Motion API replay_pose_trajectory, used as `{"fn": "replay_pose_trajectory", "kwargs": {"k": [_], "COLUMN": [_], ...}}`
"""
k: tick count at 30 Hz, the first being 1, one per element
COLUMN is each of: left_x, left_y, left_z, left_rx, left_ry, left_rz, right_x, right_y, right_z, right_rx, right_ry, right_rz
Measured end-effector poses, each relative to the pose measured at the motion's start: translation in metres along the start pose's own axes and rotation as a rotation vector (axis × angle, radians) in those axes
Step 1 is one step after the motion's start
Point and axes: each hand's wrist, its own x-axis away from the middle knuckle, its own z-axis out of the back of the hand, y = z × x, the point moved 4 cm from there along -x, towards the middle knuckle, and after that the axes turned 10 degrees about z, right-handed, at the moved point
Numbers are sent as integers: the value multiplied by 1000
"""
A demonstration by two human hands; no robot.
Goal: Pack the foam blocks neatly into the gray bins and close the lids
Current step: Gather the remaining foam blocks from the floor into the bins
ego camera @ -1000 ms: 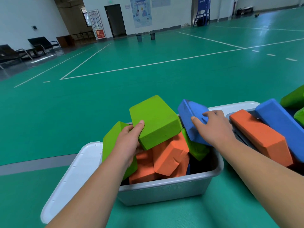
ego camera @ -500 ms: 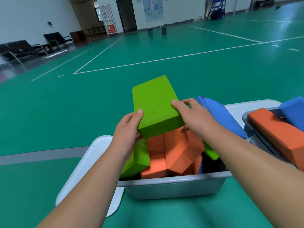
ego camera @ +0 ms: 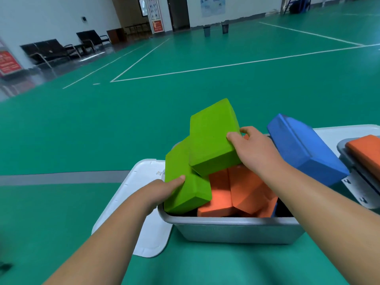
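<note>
Head view: gray bin holds orange blocks; left grip and right grip clamp green blocks.

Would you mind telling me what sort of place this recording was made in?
Probably an indoor sports hall: a green court floor with white boundary lines, and black waiting benches along the wall.

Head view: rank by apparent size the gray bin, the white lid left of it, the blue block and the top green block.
1. Gray plastic bin.
2. Flat white plastic lid, partly hidden.
3. Blue foam block and top green foam block: too alike to rank.
</note>
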Motion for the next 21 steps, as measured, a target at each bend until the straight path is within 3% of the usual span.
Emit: {"fn": "replay_pose_trajectory", "kwargs": {"k": [5, 10, 18, 21], "left_x": [-7, -7, -12, -18], "left_y": [2, 6, 1, 0], "left_z": [6, 12, 14, 10], "left_rx": [161, 446, 368, 487], "left_ry": [98, -56, -248, -139], "left_rz": [-62, -159, -269, -286], "right_x": [-5, -7, -5, -4], "right_y": [2, 6, 7, 6], "right_z": [0, 12, 8, 7], "right_rx": [56, 164, 186, 196], "right_ry": [30, 70, 83, 94], "right_rz": [0, 13, -10, -19]}}
